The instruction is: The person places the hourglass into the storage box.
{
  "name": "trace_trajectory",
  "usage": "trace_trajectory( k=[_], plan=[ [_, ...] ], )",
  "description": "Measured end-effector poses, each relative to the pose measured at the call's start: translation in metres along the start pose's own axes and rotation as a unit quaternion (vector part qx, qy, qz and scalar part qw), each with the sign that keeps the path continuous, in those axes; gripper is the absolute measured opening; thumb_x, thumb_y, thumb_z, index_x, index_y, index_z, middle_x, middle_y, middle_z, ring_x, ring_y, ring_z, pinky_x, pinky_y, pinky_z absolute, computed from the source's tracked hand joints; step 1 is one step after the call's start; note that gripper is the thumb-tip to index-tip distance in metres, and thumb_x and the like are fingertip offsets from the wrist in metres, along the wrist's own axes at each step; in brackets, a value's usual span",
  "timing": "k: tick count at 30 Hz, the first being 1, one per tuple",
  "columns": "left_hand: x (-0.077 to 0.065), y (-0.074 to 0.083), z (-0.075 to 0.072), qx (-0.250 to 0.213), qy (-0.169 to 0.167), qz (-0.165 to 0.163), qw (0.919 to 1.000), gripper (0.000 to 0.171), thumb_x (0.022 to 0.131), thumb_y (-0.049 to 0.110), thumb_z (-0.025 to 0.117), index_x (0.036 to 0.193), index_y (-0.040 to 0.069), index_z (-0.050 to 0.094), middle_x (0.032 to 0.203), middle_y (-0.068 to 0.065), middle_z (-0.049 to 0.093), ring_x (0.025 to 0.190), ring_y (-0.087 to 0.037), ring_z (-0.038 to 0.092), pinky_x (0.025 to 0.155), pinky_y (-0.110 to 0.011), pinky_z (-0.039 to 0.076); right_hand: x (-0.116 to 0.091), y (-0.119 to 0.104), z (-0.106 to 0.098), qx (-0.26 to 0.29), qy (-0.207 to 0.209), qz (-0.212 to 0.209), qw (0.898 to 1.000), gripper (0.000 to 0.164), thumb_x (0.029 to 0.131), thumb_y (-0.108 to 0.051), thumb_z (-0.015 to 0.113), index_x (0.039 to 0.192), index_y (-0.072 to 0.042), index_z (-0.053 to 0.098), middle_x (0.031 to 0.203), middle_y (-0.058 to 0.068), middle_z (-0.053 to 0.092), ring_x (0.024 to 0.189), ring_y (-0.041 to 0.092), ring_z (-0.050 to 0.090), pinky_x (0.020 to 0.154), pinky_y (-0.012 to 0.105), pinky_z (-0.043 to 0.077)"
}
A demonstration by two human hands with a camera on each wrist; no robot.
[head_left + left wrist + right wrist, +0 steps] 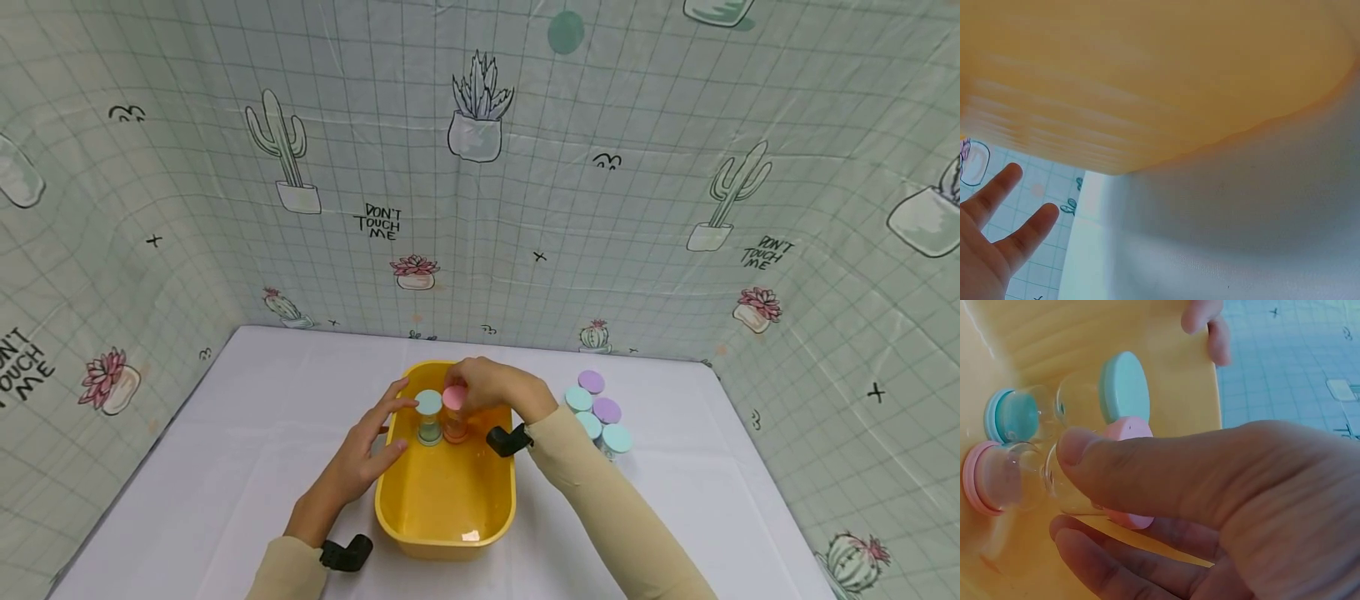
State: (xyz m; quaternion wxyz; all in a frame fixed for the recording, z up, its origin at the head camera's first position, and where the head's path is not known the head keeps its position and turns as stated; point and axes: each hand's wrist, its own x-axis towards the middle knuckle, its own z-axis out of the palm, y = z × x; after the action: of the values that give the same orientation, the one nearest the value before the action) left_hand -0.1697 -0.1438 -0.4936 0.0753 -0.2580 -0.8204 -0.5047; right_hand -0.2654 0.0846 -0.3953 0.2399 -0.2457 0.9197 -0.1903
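A teal-capped sand timer [429, 402] and a pink-capped sand timer [454, 398] stand side by side in the yellow tub [446, 525], toward its far end. Coloured sand shows in their lower bulbs in the right wrist view. My right hand [491, 387] reaches in from the right and holds the pink sand timer [1129, 428] near its top, thumb on one side and fingers on the other. At the tub's left rim is my left hand [367, 450], fingers spread and a fingertip beside the teal cap [1127, 387]. Only part of that hand shows below the tub in the left wrist view.
Right of the tub, several more sand timers stand grouped on the white table [225, 467], with teal caps [617, 437] and purple caps [606, 410]. A cloth backdrop [525, 208] printed with cacti rises behind and at both sides.
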Motion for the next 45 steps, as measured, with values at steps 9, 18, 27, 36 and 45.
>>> trace_trajectory(
  k=[9,18,27,36,45],
  plan=[
    [-0.0005,-0.0002,0.0004,0.002,0.002,-0.001,1.0,0.048,0.096,0.019,0.058,0.143,0.017,0.053,0.17,-0.01,0.029,0.149,-0.044,0.037,0.1,-0.067,0.046,0.0008,0.0008,0.0004,-0.004,-0.004,0.008,1.0,0.033,0.086,-0.014,0.082,0.118,-0.015,0.072,0.105,0.0,0.068,0.095,0.019,0.061,0.092,0.035,0.054],
    [0.0,0.0003,0.0001,0.001,0.001,0.002,1.0,0.049,0.095,0.018,0.058,0.144,0.018,0.053,0.17,-0.011,0.028,0.15,-0.044,0.035,0.1,-0.067,0.046,0.0004,0.0002,0.0003,-0.002,-0.005,0.007,1.0,0.033,0.085,-0.013,0.083,0.116,-0.015,0.073,0.102,-0.001,0.067,0.094,0.019,0.06,0.092,0.035,0.053],
    [-0.0001,0.0007,0.0,-0.002,-0.002,0.002,1.0,0.049,0.096,0.017,0.058,0.144,0.019,0.052,0.17,-0.011,0.028,0.149,-0.045,0.036,0.1,-0.068,0.045,-0.0011,-0.0005,0.0002,0.002,-0.007,0.008,1.0,0.038,0.083,-0.018,0.087,0.118,-0.014,0.072,0.103,-0.001,0.067,0.095,0.02,0.06,0.092,0.036,0.053],
    [-0.0004,0.0011,0.0003,-0.005,-0.004,0.0,1.0,0.05,0.095,0.012,0.059,0.145,0.019,0.052,0.17,-0.01,0.027,0.149,-0.045,0.035,0.1,-0.067,0.045,-0.0018,0.0002,0.0014,0.001,-0.011,0.007,1.0,0.037,0.087,-0.014,0.082,0.122,-0.014,0.071,0.107,-0.001,0.067,0.096,0.019,0.06,0.093,0.035,0.053],
    [-0.0005,0.0008,0.0,-0.003,-0.004,-0.001,1.0,0.05,0.095,0.012,0.058,0.145,0.02,0.051,0.17,-0.01,0.027,0.148,-0.045,0.036,0.098,-0.069,0.045,-0.0021,-0.0012,0.0003,-0.012,-0.009,0.002,1.0,0.036,0.088,-0.013,0.081,0.123,-0.015,0.071,0.111,0.001,0.068,0.098,0.019,0.06,0.096,0.037,0.053]
  ],
)
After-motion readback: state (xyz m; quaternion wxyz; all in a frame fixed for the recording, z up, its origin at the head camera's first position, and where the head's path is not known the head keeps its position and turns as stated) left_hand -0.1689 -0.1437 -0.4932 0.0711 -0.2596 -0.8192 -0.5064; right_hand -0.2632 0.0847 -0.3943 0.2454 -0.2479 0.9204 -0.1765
